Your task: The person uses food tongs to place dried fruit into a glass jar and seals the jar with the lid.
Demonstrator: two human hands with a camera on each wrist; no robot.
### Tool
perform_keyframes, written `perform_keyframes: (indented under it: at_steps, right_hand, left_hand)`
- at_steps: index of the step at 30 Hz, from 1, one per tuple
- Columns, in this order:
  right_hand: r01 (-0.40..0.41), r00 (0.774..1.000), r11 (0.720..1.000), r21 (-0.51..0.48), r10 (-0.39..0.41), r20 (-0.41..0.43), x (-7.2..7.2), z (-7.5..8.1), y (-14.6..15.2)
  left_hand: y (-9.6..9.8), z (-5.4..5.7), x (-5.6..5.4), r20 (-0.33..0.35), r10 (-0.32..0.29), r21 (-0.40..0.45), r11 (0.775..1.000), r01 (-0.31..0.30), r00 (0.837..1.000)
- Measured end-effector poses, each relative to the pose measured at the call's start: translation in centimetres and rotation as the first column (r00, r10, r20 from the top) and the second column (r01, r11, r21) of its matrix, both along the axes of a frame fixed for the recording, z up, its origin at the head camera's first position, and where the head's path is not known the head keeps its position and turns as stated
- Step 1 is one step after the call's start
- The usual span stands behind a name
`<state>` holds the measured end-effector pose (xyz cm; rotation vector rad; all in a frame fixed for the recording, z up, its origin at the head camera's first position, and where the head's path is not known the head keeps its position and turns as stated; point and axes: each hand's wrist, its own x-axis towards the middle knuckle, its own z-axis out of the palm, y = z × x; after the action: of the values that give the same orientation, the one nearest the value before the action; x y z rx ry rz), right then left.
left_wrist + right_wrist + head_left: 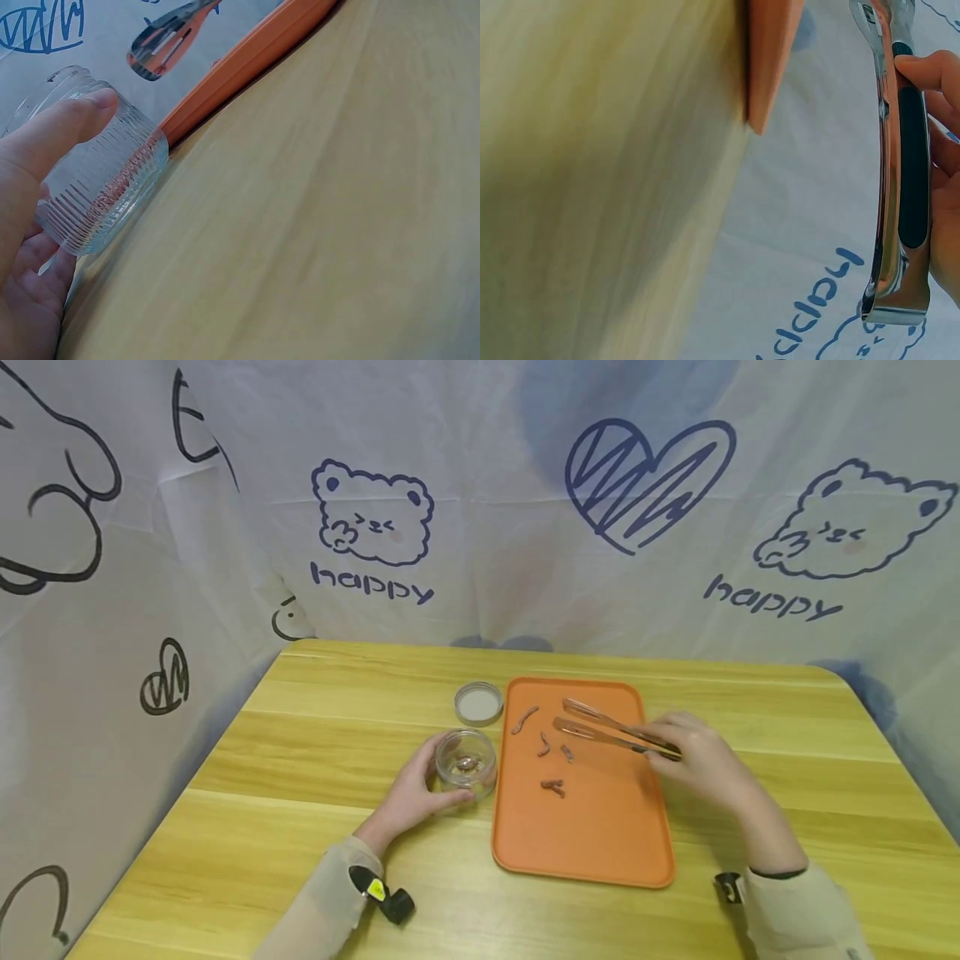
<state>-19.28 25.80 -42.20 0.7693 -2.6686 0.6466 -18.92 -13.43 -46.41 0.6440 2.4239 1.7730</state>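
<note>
My left hand (415, 791) grips a clear glass jar (480, 777) at the left edge of the orange tray (585, 847). The thumb lies along the near side of the jar, and a few small brownish bits show at its bottom. In my right hand (701, 756) is a pair of metal tongs (913, 172) with dark grip pads, held above the tray's right side. The tong tips are spread apart with nothing between them. Several small reddish-brown twisted pieces (553, 787) lie on the tray, to the left of and below the tips.
A round lid (478, 704) lies on the wooden table (330, 718) just behind the jar, close to the tray's left rim. White cloth (495, 568) with blue drawings hangs behind the table and along its left side.
</note>
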Motion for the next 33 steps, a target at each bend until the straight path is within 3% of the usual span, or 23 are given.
perform_keyframes:
  at_steps: [8,16,24,33]
  right_hand:
    - [0.023,0.998,1.0,0.018,-0.023,0.051,-0.5,-0.8,0.9]
    - [0.03,0.993,0.998,0.053,-0.036,0.111,-0.9,-1.0,1.4]
    - [0.017,0.987,0.997,0.076,-0.029,0.16,-1.3,-1.2,1.6]
    - [-0.002,0.994,0.997,0.08,-0.007,0.109,-1.6,-1.4,1.5]
  left_hand:
    - [0.0,-0.1,-0.1,-0.004,-0.002,-0.005,1.0,0.002,1.0]
    - [-0.5,-3.4,-1.5,-0.021,0.012,0.007,1.0,-0.012,1.0]
    - [-0.6,-3.7,-1.6,-0.035,0.008,0.013,1.0,-0.008,0.999]
    - [-0.7,-3.5,-1.6,-0.031,0.007,-0.003,1.0,-0.007,0.999]
